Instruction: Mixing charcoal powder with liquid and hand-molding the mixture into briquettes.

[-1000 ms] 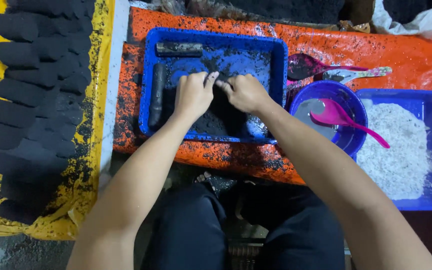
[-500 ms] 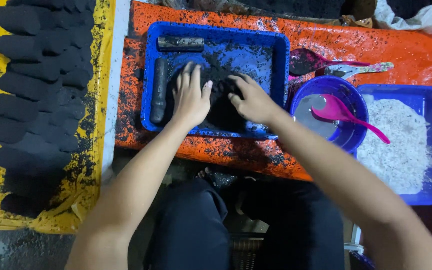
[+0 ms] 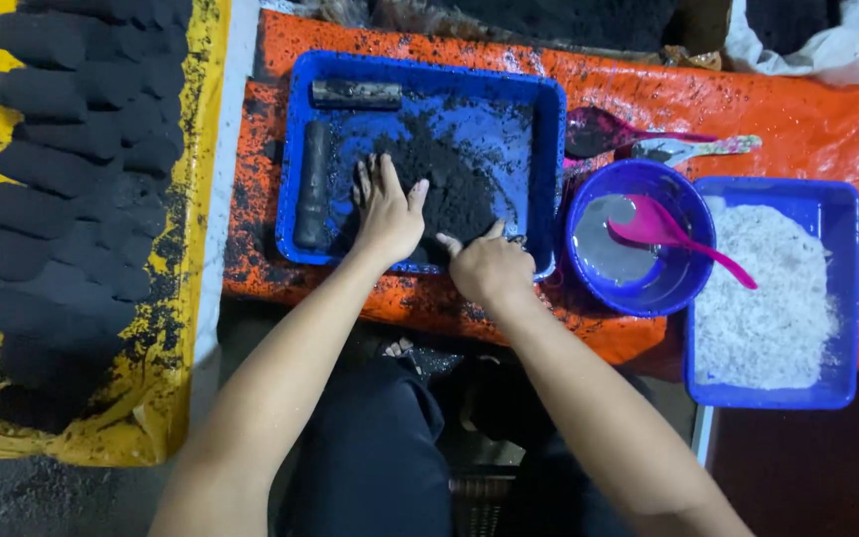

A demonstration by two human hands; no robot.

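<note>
Your hands have slid to the near edge of the blue tray, raking the black powder w/ them. L hand lies flat, released; R hand clenched on powder. So the pile's gathering at near-centre, beside two black rolls.

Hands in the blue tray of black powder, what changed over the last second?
Both hands drew back toward the near edge: the left hand now presses flat on the black powder, and the right hand sits curled at the blue plastic tray rim. Neither grips anything. The purple bowl and pink spoon stayed put.
</note>
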